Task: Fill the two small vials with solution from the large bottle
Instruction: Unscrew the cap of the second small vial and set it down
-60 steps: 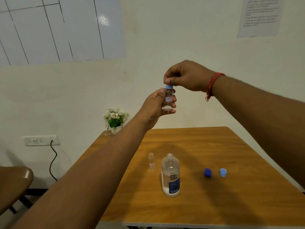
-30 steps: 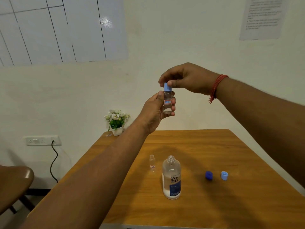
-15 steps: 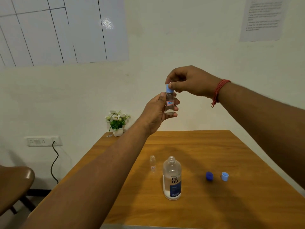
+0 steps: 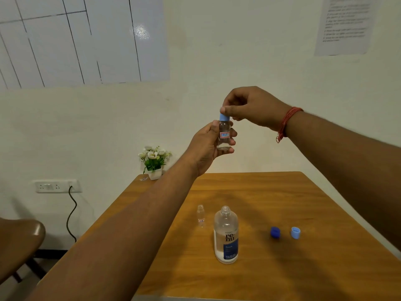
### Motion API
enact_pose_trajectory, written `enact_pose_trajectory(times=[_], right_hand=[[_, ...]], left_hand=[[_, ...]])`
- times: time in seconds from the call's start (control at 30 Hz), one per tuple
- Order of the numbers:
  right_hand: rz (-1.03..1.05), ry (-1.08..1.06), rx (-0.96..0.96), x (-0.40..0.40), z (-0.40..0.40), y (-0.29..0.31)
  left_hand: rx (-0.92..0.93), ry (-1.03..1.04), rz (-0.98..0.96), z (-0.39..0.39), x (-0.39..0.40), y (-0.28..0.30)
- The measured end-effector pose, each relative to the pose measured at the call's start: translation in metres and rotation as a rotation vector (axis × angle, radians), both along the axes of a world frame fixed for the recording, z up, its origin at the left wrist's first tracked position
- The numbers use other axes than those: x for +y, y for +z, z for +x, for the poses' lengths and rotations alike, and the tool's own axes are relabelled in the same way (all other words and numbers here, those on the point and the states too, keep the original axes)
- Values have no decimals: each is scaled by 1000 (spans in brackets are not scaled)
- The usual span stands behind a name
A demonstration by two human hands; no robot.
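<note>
**Small vial held up in both hands, cap pinched from above**

Head view: The left hand (image 4: 208,146) is raised well above the table (image 4: 325,213), its fingers curled round a small clear vial (image 4: 224,135) that stands upright in the grip. The thumb lies against the vial's left side near the neck, and the fingertips wrap round from behind and show on its right side. The vial carries a small red-and-blue label, and some clear liquid sits at its bottom. The right hand (image 4: 251,107) comes in from the right, with a red thread band (image 4: 287,121) on the wrist. Its thumb and fingertips pinch the light blue cap (image 4: 224,117) sitting on the vial's neck; the remaining fingers are curled in above.

On the table below, the large bottle (image 4: 226,235) stands upright with its neck uncovered, a blue label on its front and only a little liquid at its base. Just to its left stands the second small vial (image 4: 201,216), also upright and uncovered. Whether it holds any liquid cannot be told. To the right of the bottle, well apart from it, lie a dark blue cap (image 4: 275,232) and, just beside that, another light blue cap (image 4: 295,232).

A small potted plant (image 4: 154,161) with white flowers sits at the table's far left corner, against the wall.
</note>
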State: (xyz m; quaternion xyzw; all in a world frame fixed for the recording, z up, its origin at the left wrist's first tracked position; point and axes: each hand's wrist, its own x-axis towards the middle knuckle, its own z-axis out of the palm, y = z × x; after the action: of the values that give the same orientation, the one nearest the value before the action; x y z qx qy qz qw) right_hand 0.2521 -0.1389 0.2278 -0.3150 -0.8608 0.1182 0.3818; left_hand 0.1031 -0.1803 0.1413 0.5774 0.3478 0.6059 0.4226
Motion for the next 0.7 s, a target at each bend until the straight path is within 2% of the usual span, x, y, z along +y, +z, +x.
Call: enact_pose_trajectory(times=[0.5, 0.7], right_hand=[[-72, 28, 74, -1, 0, -2], [-41, 1, 116, -4, -3, -6]], left_hand=[[-5, 0, -2, 2, 0, 0], [-4, -2, 3, 2, -1, 4]])
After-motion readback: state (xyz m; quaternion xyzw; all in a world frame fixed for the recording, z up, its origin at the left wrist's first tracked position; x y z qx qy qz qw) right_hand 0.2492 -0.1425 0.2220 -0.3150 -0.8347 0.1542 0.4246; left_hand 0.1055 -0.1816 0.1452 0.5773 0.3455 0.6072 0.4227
